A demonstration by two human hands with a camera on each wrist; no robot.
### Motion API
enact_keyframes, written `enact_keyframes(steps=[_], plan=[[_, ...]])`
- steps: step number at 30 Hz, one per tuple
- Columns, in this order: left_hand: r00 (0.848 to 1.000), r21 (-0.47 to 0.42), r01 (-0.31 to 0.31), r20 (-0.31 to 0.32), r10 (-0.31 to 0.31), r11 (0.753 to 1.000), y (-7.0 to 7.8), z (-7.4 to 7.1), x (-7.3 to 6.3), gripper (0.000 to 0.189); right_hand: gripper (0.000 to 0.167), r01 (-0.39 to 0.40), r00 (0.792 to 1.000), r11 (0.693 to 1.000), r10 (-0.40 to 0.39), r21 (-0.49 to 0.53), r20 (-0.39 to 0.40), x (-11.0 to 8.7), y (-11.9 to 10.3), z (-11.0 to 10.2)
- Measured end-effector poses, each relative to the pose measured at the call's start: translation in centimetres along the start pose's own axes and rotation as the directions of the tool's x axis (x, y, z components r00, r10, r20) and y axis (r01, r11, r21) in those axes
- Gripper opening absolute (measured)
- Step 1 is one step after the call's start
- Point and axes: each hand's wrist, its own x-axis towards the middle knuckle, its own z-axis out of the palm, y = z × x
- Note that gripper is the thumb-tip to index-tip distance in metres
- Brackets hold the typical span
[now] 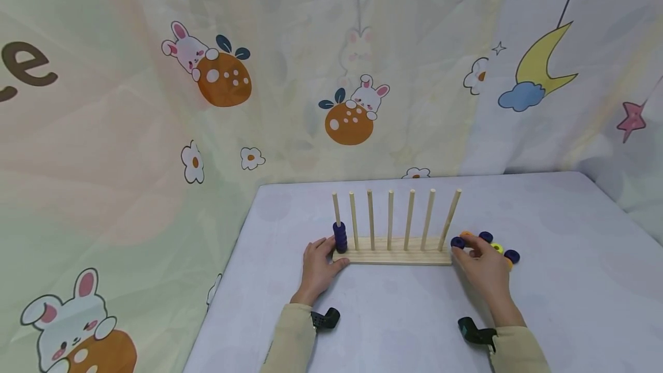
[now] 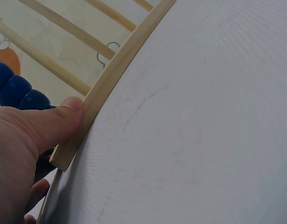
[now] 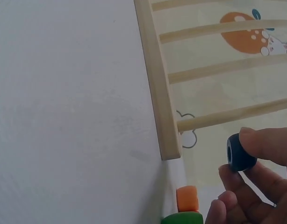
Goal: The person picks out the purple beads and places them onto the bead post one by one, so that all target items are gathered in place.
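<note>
From afar, my left hand (image 1: 317, 268) grips the left end of the pegged base (image 1: 396, 257), apparently steadying it; near the right end, my right hand (image 1: 486, 267) pinches a blue bead (image 3: 240, 157) between fingers, leaving its hole clear.

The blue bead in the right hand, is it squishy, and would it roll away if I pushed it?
The blue bead looks stiff: no squashing shows where the right hand pinches it. It's probably light, as it's small next to the hand. Pushed while lying on its curved side, it would likely roll, since that side looks round.
</note>
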Motion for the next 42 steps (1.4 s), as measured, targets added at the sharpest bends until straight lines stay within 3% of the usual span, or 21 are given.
enact_keyframes(steps=[8, 17, 25, 34, 42], plan=[[1.000, 0.006, -0.010, -0.004, 0.010, 1.000, -0.2, 0.1, 0.0, 0.063, 0.040, -0.041, 0.997, 0.999, 0.039, 0.030, 0.072, -0.3, -1.1, 0.4], [1.000, 0.003, -0.003, 0.011, 0.003, 1.000, 0.0, 0.0, 0.1, 0.063, 0.038, 0.000, 0.997, 0.999, -0.004, 0.042, 0.083, -0.9, -2.0, 1.3], [1.000, 0.008, 0.007, 0.015, -0.007, 1.000, 0.1, -0.1, 0.0, 0.064, 0.041, 0.025, 0.989, 0.999, -0.032, 0.047, 0.146, -1.6, -2.9, 2.2], [1.000, 0.005, 0.004, 0.005, -0.004, 1.000, 0.0, -0.2, -0.1, 0.064, 0.040, 0.112, 0.983, 0.990, -0.122, 0.082, 0.136, -2.2, -3.3, 3.4], [1.000, 0.007, -0.006, 0.007, 0.006, 1.000, 0.2, -0.2, -0.1, 0.063, 0.038, 0.118, 0.977, 0.985, -0.138, 0.126, 0.165, -2.7, -3.7, 4.2]])
